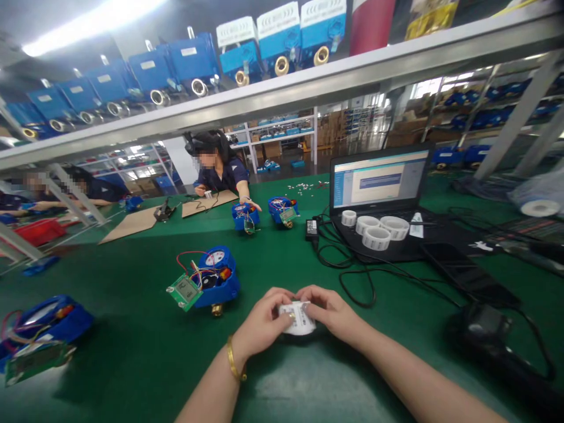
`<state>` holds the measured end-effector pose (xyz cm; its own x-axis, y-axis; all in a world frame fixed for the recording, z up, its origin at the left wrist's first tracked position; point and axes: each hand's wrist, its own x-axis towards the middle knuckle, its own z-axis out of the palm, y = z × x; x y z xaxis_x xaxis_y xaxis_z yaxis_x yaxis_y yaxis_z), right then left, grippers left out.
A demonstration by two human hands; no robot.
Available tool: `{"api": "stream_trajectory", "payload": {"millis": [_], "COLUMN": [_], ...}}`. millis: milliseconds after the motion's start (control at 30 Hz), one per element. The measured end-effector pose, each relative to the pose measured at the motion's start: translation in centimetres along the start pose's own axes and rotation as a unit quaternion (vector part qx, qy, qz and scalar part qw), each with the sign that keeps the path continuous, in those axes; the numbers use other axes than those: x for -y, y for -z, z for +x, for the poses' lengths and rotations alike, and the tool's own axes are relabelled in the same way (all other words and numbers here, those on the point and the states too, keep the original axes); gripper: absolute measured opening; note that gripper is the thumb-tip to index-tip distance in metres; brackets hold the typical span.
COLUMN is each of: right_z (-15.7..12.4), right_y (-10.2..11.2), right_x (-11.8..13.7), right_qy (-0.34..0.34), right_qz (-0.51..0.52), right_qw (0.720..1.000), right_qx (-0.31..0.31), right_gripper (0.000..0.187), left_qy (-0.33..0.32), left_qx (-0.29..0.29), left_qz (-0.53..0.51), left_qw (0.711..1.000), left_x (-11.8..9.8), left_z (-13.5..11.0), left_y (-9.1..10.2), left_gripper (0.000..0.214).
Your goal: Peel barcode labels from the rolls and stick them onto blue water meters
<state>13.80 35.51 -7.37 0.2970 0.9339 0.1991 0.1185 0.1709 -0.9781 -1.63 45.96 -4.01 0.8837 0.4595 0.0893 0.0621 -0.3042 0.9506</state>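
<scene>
Both my hands meet low on the green table (132, 352). My left hand (264, 323), with a gold bangle on its wrist, and my right hand (332, 314) both pinch a small white label roll (299, 320) with printed marks, fingers curled round its edges. Just beyond my left hand lies an opened blue water meter (215, 282) with red and yellow wires and a green circuit board (185, 292) hanging at its left side.
An open laptop (379, 182) stands at the right with several white label rolls (376, 232) on its keyboard and black cables (352, 264) trailing. Another opened meter (44, 329) lies far left. A co-worker (220, 170) sits opposite with two meters (247, 216). A shelf overhead carries blue meters (189, 64).
</scene>
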Motion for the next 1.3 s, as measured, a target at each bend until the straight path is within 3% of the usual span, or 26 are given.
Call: {"api": "stream_trajectory", "payload": {"millis": [67,167,233,367,467,633,933,1300], "right_z": [0.1,0.0,-0.2,-0.5,-0.5,-0.4,-0.6,-0.7], "right_y": [-0.2,-0.5,-0.9,-1.7,-1.6,-1.1,-1.2,-0.9], "right_x": [-0.3,-0.4,-0.2,-0.1,-0.4,-0.8,-0.4,-0.1], "right_qy": [-0.004,0.020,0.036,0.061,0.065,0.036,0.056,0.097], "right_qz": [0.004,-0.053,-0.096,-0.128,-0.140,-0.144,-0.092,-0.129], "right_qw": [0.997,0.980,0.980,0.984,0.980,0.977,0.980,0.971], "right_qx": [-0.079,-0.192,-0.172,-0.106,-0.122,-0.151,-0.165,-0.179], "right_gripper": [0.030,0.032,0.031,0.018,0.017,0.018,0.018,0.019], "left_qy": [0.036,0.100,0.112,0.099,0.097,0.093,0.109,0.104], "left_qx": [-0.050,-0.148,-0.177,-0.156,-0.138,-0.169,-0.211,-0.221], "left_qz": [-0.110,-0.270,-0.311,-0.324,-0.293,-0.248,-0.306,-0.325], "left_qw": [0.992,0.946,0.927,0.928,0.941,0.949,0.922,0.913], "left_x": [1.0,2.1,2.4,2.3,2.3,2.6,2.9,2.3], "left_z": [0.1,0.4,0.6,0.6,0.4,0.3,0.5,0.6], "left_y": [-0.2,-0.7,-0.9,-1.6,-1.9,-2.0,-1.7,-1.5], "left_gripper": [0.018,0.033,0.040,0.037,0.035,0.033,0.032,0.032]}}
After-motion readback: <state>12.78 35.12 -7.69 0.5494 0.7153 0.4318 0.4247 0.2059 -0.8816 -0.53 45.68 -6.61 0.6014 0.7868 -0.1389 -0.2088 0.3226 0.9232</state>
